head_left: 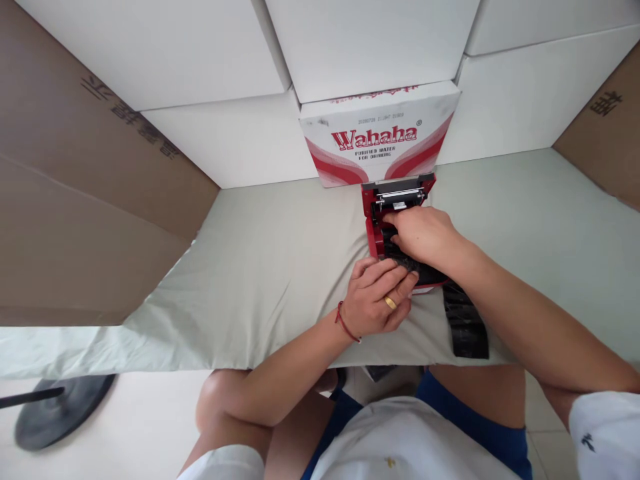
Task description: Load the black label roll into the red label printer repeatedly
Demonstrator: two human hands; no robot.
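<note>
A red and black device with a roller in its raised lid, which looks like a small printer (371, 233), stands on the cloth. Black shiny film (395, 252) lies in its body, and a loose black strip (466, 323) hangs out at the front right onto the cloth. My right hand (425, 235) reaches in from the right, below the lid, its index finger and thumb around the film; its other fingertips are hidden. At the front edge, my left hand (377, 297) has its fingers curled over the film, with a gold ring and a red string bracelet showing.
Directly behind the device stands a white and red water carton (380, 143). White boxes (240, 147) form a wall at the back. Brown cardboard (90, 220) closes off the left, and more cardboard (607, 127) the right. Pale green cloth (270, 267) covers the table.
</note>
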